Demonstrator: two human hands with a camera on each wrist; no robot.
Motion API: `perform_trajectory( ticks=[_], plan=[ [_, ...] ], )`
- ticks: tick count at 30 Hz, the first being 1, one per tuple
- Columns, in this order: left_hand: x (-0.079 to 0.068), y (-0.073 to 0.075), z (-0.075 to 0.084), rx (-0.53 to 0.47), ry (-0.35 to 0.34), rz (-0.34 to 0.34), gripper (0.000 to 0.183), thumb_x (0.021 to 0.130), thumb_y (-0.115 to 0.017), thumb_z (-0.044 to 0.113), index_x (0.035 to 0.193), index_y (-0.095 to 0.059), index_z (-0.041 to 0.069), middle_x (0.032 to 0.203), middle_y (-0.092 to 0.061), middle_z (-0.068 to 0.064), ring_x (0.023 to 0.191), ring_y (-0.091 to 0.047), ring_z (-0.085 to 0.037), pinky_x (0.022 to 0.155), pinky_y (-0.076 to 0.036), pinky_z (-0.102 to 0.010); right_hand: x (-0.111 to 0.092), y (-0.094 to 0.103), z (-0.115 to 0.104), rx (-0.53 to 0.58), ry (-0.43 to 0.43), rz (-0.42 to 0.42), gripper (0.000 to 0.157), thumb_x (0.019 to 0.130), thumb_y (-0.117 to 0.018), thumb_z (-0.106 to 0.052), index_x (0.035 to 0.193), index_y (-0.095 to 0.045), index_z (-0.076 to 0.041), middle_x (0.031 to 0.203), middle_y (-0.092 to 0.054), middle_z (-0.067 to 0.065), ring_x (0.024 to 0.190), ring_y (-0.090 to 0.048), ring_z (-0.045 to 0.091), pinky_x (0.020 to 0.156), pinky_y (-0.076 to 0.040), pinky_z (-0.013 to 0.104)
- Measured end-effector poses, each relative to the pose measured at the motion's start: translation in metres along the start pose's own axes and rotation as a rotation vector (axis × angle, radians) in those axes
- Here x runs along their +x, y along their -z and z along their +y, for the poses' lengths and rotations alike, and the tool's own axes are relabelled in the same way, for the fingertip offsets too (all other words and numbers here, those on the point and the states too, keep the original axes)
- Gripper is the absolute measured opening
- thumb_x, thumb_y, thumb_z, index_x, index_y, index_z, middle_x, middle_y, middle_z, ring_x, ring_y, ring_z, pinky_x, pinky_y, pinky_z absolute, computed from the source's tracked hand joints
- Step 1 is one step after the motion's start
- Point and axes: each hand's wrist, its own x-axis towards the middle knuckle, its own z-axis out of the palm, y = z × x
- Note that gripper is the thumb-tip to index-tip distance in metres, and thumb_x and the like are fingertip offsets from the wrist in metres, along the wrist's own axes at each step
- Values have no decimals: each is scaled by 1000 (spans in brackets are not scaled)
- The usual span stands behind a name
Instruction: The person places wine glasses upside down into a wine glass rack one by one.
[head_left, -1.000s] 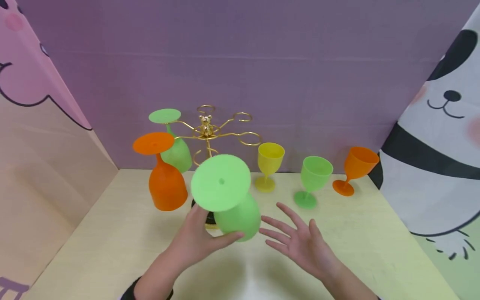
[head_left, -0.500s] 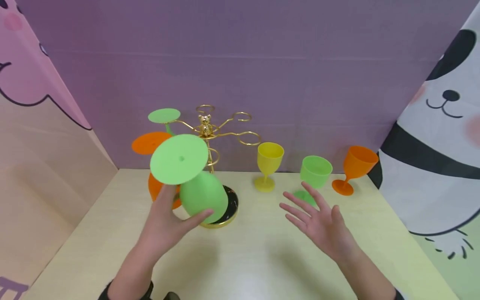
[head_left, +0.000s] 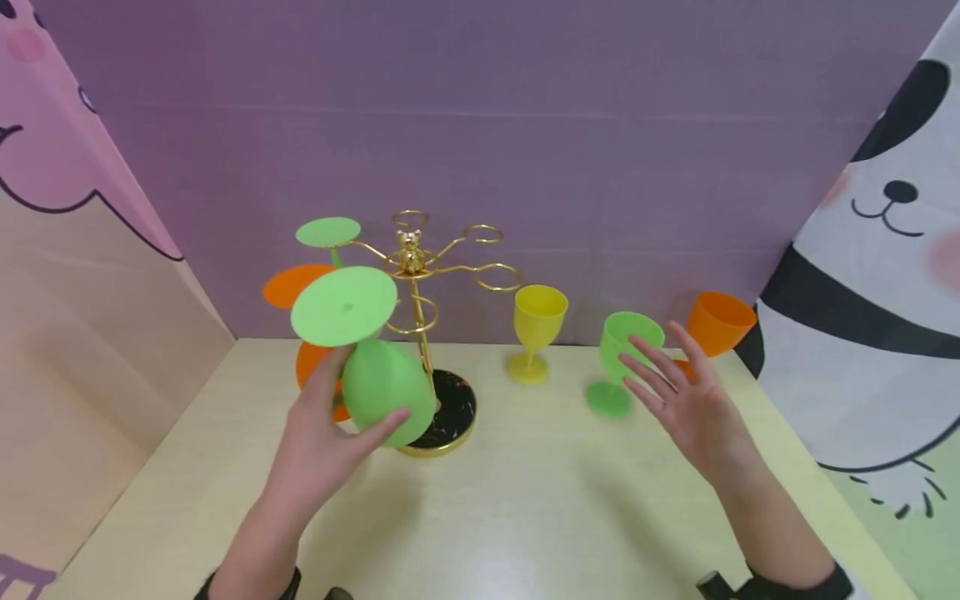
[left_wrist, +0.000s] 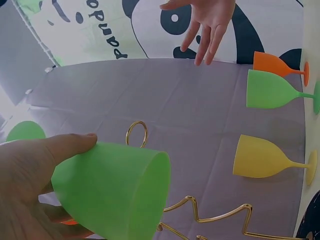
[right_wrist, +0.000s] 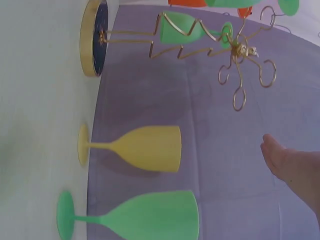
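My left hand (head_left: 318,433) holds a green goblet (head_left: 390,392) upside down by its bowl, foot uppermost, in front of a gold wire rack (head_left: 420,317) topped with a small bear. In the left wrist view the thumb lies along the bowl (left_wrist: 107,187). Behind it, an orange goblet (head_left: 288,285) and another green goblet (head_left: 327,232) hang foot-up from the rack's left arms, partly hidden. My right hand (head_left: 693,408) hovers with fingers spread and nothing in it, in front of an upright green goblet (head_left: 611,400) and an orange goblet (head_left: 720,321).
A yellow goblet (head_left: 531,367) stands upright to the right of the rack's round black base (head_left: 453,408). The rack's wire rings (head_left: 498,277) stick out to the right and back. A purple cloth (head_left: 637,167) rises behind the table (head_left: 510,517).
My left hand has carried the inverted green goblet leftward to the rack's left side, covering part of the hanging orange goblet. The right hand has drawn away to the right.
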Motion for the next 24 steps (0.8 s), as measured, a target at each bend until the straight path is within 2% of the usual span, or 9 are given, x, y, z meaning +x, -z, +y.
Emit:
perform_trajectory(
  ticks=[1, 5, 8, 13, 18, 20, 24],
  plan=[
    [1, 0, 0, 5, 7, -4, 85, 72, -76, 37, 141, -29, 19, 135, -40, -12, 109, -48, -29, 86, -49, -48, 1, 2, -2, -27, 1, 25, 59, 98, -37, -22, 146, -4, -15, 146, -25, 18, 131, -28, 34, 106, -32, 35],
    [2, -1, -1, 28, 31, -12, 89, 73, -75, 40, 142, -25, 16, 138, -37, -14, 110, -47, -30, 86, -49, -49, 9, 10, -9, -167, 38, -19, 57, 99, -33, -16, 147, -1, -15, 147, -25, 15, 131, -28, 30, 106, -32, 31],
    [3, -1, -1, 35, 58, -18, 92, 74, -73, 43, 143, -22, 13, 141, -33, -16, 112, -46, -32, 87, -48, -50, 12, 14, -13, -276, 70, -67, 66, 97, -41, -17, 146, 3, -11, 149, -21, 14, 133, -24, 27, 108, -29, 28],
    [4, -3, -2, 30, 90, -31, 94, 74, -71, 47, 144, -20, 11, 143, -32, -16, 114, -44, -33, 88, -47, -52, 11, 17, -18, -499, 15, 44, 72, 94, -49, -16, 147, 0, -15, 150, -19, 10, 134, -20, 21, 108, -25, 21],
    [6, -5, -3, 35, 84, -40, 94, 74, -70, 49, 144, -20, 12, 143, -32, -16, 117, -42, -33, 92, -44, -54, 16, 28, -23, -744, -76, 115, 77, 90, -52, -1, 148, -4, -20, 153, -9, 9, 136, -13, 19, 111, -18, 21],
    [7, -6, -3, 42, 83, -44, 94, 74, -70, 49, 144, -19, 13, 143, -32, -16, 118, -41, -33, 93, -42, -55, 21, 34, -24, -865, -134, 139, 83, 86, -55, 3, 147, -5, -23, 154, -5, 8, 137, -8, 23, 113, -12, 29],
    [9, -8, -3, 57, 82, -54, 94, 75, -70, 49, 144, -19, 12, 143, -32, -16, 120, -39, -33, 95, -40, -56, 32, 46, -24, -1190, -278, 158, 92, 82, -65, -7, 146, -6, -33, 154, 0, 4, 137, -4, 29, 106, -18, 60]
  ],
)
